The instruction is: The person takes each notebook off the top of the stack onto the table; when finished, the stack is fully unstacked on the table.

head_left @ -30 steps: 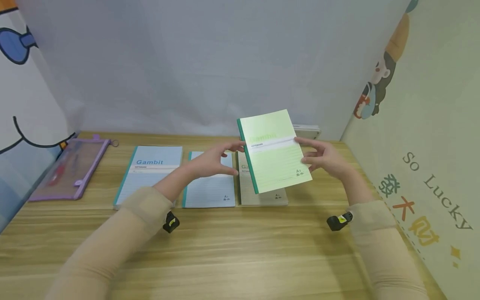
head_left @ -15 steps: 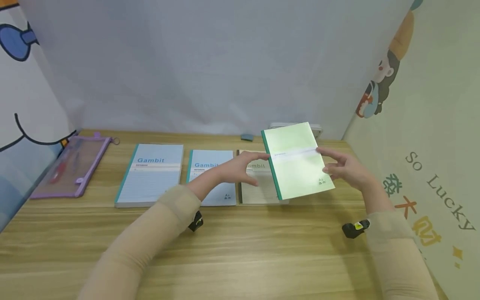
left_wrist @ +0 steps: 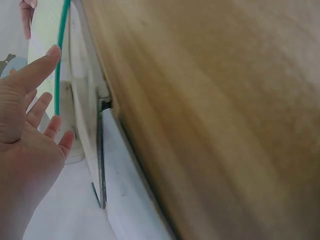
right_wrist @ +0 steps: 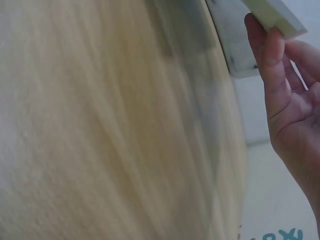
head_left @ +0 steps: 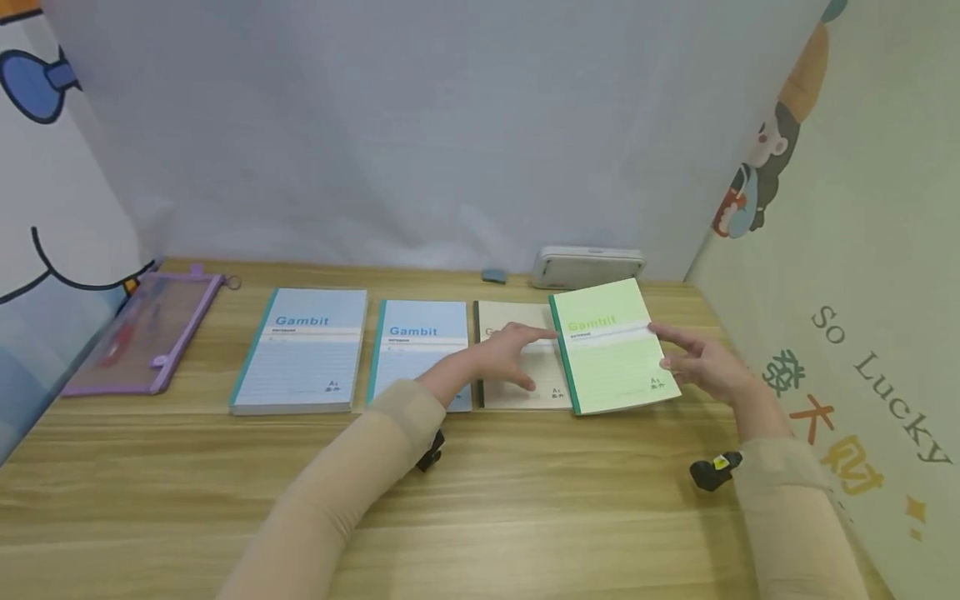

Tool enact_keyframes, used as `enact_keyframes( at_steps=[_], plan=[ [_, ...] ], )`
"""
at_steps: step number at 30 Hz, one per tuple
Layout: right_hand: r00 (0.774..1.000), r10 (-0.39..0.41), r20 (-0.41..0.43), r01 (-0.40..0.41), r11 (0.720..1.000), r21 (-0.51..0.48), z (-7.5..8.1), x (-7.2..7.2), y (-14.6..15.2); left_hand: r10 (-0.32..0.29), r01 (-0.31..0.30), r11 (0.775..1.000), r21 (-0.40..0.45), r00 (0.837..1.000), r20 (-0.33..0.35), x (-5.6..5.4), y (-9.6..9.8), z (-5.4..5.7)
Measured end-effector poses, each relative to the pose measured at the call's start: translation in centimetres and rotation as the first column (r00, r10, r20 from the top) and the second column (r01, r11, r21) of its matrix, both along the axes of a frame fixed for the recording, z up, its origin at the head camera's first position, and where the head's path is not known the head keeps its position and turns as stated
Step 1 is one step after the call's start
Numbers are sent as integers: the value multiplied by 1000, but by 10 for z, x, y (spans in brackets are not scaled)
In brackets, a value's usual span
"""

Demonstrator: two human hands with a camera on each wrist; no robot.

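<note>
A green notebook with a teal spine hangs slightly tilted over the table, overlapping the beige notebook in the head view. My right hand pinches its right edge between thumb and fingers; the right wrist view shows the pinched corner of the green notebook. My left hand is spread over the beige notebook, one fingertip right at the teal spine and the thumb apart from it. In the left wrist view, fingers of the left hand extend loosely beside the green notebook.
Left of the beige notebook lie a small blue notebook and a larger, thicker blue notebook. A mesh zip pouch sits at far left. At the back are a white case and a grey-blue eraser-like block. A printed wall stands right.
The green notebook has moved right and down toward the table, with the right hand holding it throughout. My left hand has followed rightward near its spine. The white case has become more visible.
</note>
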State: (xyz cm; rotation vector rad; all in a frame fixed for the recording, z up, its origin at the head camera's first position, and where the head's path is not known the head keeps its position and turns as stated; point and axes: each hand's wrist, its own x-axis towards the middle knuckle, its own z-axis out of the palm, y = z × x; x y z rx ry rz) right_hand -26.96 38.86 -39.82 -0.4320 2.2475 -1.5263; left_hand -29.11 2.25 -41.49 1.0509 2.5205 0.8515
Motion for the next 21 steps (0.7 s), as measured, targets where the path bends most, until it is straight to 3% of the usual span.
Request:
enact_keyframes(
  at_steps=[4, 10, 16, 21],
  plan=[
    [1000, -12, 13, 11, 998, 57, -10, -2, 6, -18, 17, 997, -72, 1000, -12, -1, 4, -8],
    [998, -17, 54, 13, 998, 61, -19, -5, 13, -65, 61, 988, -141, 998, -22, 0, 5, -10],
    [997, -29, 66, 22, 994, 108, -20, -7, 13, -70, 67, 983, -172, 997, -11, 0, 2, -10],
    [999, -34, 39, 25, 977, 211, -18, -10, 10, -63, 64, 983, -175, 998, 12, -1, 2, -9]
  ],
)
